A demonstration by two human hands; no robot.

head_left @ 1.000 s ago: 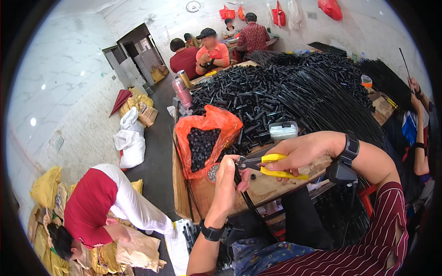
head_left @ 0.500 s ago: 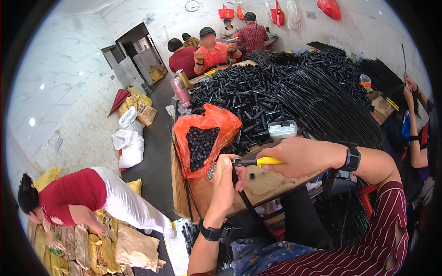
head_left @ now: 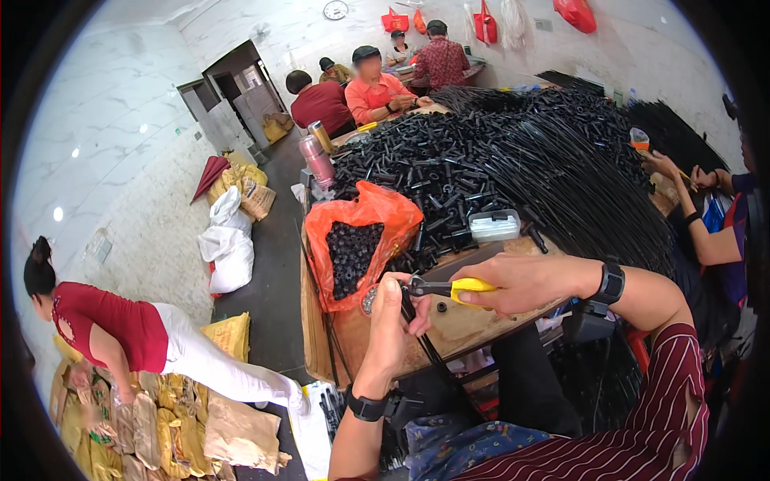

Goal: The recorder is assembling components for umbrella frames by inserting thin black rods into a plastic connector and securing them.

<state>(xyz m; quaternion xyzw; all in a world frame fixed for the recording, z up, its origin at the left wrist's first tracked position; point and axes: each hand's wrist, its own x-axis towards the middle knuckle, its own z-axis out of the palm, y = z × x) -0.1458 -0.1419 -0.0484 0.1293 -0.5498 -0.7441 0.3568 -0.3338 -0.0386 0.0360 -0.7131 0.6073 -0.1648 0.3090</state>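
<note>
Yellow-handled pliers (head_left: 470, 287) sit in the right hand (head_left: 517, 282), fingers wrapped round the grips, w/ the metal head up by the left thumb. Left hand (head_left: 388, 330) pinches a few thin black rods (head_left: 431, 350) near their upper ends; they slant down past the table's near edge twd. the lap. Main change vs. a sec ago: the handles were visibly spread, palm half turned up; now the right hand is knuckles-up & the grips are mostly hidden in it. Prob. means pressure is going on at the rod ends, tho can't tell whether the jaws are fully shut or what exactly they bite, b/c it's too small & partly blocked. Left hand's hold looks abt. the same. One small black ring (head_left: 442, 307) lies loose on the wooden table (head_left: 501, 327), just right of the left hand, same spot as before. Left of the hands: dish of tiny metal bits (head_left: 369, 301), then an orange bag (head_left: 399, 212) w/ black caps (head_left: 355, 258). Far side: clear box (head_left: 494, 228), black tube heap (head_left: 449, 160), long rod pile (head_left: 573, 180) to the right. Far left, co-worker in red (head_left: 116, 325) is now more upright, i.e. apart from this bench work.
</note>
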